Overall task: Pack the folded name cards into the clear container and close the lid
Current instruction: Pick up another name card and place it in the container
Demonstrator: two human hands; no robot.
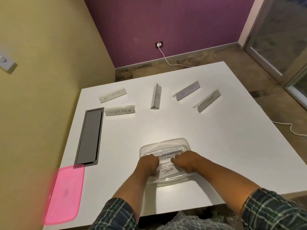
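The clear container (167,141) sits near the table's front edge. Inside lie three name cards: one at the back (167,151), a ZEBRA card (164,158) in the middle and a PANDA card (168,171) in front. My left hand (148,165) and my right hand (186,161) are both inside the container, fingers closed on the two ends of the ZEBRA card. Loose on the table stand the BATMAN card (112,94), the SUPERMAN card (120,111), an end-on card (156,96) and two cards at the right (186,90) (207,101). The pink lid (65,193) lies at the front left corner.
A grey cable tray (89,136) is set into the white table (216,146) at the left. A yellow wall runs close along the left side. A white cable (166,58) trails across the floor from a wall socket behind the table.
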